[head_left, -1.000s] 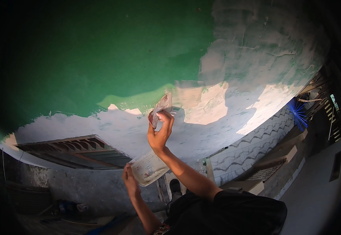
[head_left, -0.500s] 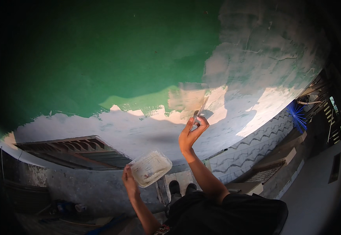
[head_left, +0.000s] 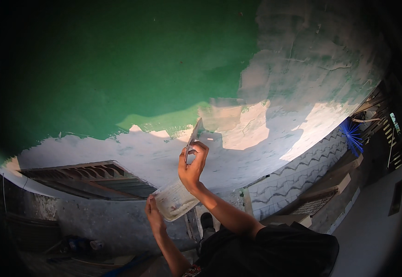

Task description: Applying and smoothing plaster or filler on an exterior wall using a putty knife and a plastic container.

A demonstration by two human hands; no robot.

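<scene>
In front of me is a green wall [head_left: 117, 60], part of it coated with white filler [head_left: 145, 147] along the bottom and right. My right hand [head_left: 192, 167] is closed on the handle of a putty knife [head_left: 194, 133], whose thin blade points up, seen nearly edge-on close to the wall. I cannot tell whether the blade touches it. My left hand [head_left: 154, 214] grips the left edge of a shallow clear plastic tray [head_left: 175, 203] with whitish paste smeared inside. The right wrist and forearm cover the tray's right side.
A vent opening with a slatted frame [head_left: 90, 177] is set low in the wall on the left. Wavy-patterned tiles [head_left: 298, 177] run along the lower right. A spiky blue object [head_left: 351, 136] hangs at the right. My foot [head_left: 206, 220] shows below.
My right hand has moved left with the putty knife, and its forearm now passes in front of the tray. My left hand and the tray have stayed nearly in place.
</scene>
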